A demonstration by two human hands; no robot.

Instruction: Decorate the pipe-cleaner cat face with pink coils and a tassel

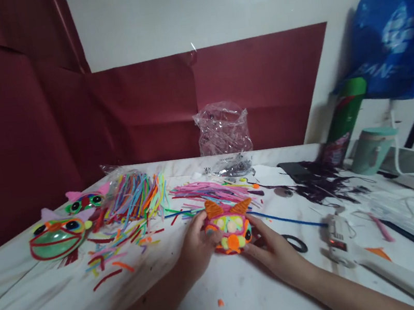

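A small craft owl (229,227) made of pipe cleaners, with orange ears, an orange beak and black eyes, stands on the white table (58,309). My left hand (197,245) grips its left side with curled fingers. My right hand (275,251) holds its right side, fingers pressed against it. A long blue pipe cleaner (292,221) runs out from behind the owl to the right.
Two finished owl figures (58,235) sit at the far left. Piles of coloured pipe cleaners (138,194) and cut scraps lie behind. A white glue gun (341,244), black scissors handle (295,242), clear plastic bag (222,129), green can (345,120) and teal cup (371,150) are on the right.
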